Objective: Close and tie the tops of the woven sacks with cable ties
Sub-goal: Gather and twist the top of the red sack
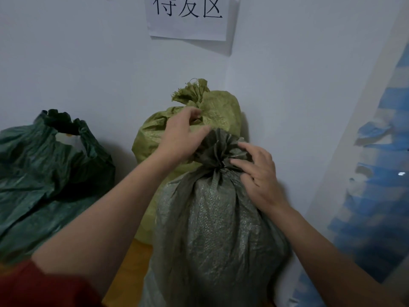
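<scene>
A grey-green sack [212, 229] stands full on the floor [124, 267] near the corner where the two walls meet. Its top is gathered into a tight ruffle and its contents are hidden. The left hand [181, 138] lies over the ruffle's left side with its fingers loosely spread. Its thumb is hidden, so I cannot tell whether it pinches the cloth. The right hand [259, 173] is spread, its bent fingertips touching the ruffle's right side. I cannot make out a cable tie at the neck. Just behind, deeper in the corner, a yellow-green sack [217, 109] bulges, its neck bunched shut. Along the floor's left edge a dark green sack [44, 173] slumps with its mouth open, and something white shows inside. A paper sign [188, 16] hangs on the wall above.
</scene>
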